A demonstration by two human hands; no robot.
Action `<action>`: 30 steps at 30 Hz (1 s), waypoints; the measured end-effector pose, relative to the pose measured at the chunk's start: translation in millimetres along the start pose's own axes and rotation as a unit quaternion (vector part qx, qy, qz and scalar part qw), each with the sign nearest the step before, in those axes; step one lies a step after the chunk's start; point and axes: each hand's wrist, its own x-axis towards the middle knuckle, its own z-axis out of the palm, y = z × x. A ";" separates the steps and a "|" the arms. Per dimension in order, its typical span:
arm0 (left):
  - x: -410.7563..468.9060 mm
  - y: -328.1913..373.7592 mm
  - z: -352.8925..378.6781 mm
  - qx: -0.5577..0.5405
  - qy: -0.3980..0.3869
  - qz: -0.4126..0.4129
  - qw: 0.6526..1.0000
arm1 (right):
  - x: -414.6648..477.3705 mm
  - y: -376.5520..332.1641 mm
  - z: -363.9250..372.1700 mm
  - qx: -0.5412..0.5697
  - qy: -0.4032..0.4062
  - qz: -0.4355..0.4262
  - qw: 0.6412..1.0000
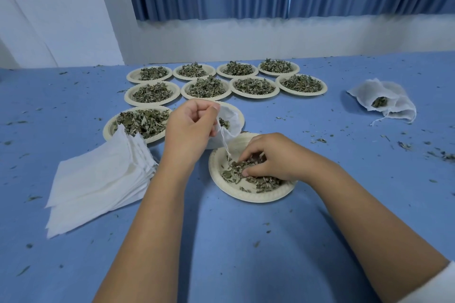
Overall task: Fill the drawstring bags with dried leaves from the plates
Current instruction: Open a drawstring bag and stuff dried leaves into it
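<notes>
Left hand [189, 128]: grip pinched on the rim of a white drawstring bag [231, 118], held up with its mouth open toward the right. A few leaves show inside. The bag hangs over the far edge of the near plate [221, 187], and its cord [225, 142] dangles down toward the plate.

Right hand [268, 157]: fingers curled down into the dried leaves [261, 183] on the near plate, grip closing round a pinch of them. About half the plate is bare.

Risks, as judged:
- The leaves are light and crumbly, so a loose pinch would shed on the way up. The worktop [221, 241] already carries scattered bits.
- The bag mouth is held at one point only. It could sag shut, so a handful would hit the cloth and fall outside.
- The hanging cord may snag the rising fingers or drag through the leaves.
- A forearm swing could nudge the stack of empty bags [98, 179] or the full plate [110, 130] just behind it.

Filled bags [394, 103] lie far right.
</notes>
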 end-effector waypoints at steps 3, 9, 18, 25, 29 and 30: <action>-1.6 0.2 1.6 0.001 -0.004 0.002 1.000 | 1.0 0.0 2.2 0.003 0.015 0.001 1.000; -0.6 1.3 0.1 0.009 0.003 0.003 1.000 | 0.7 4.0 -6.7 0.111 0.114 0.036 0.987; -0.7 1.6 -2.2 0.005 0.038 0.011 0.999 | -0.3 6.8 -17.5 0.379 0.226 0.051 0.896; -3.1 0.4 3.4 0.016 0.022 0.008 1.000 | -3.0 1.4 -22.1 0.456 0.239 0.030 0.857; -3.0 1.8 1.8 0.016 0.028 0.009 0.999 | -4.6 2.9 -25.5 0.467 0.255 0.038 0.846; -3.0 2.5 0.5 0.014 0.035 0.012 0.999 | -4.6 3.7 -25.2 0.469 0.256 0.043 0.844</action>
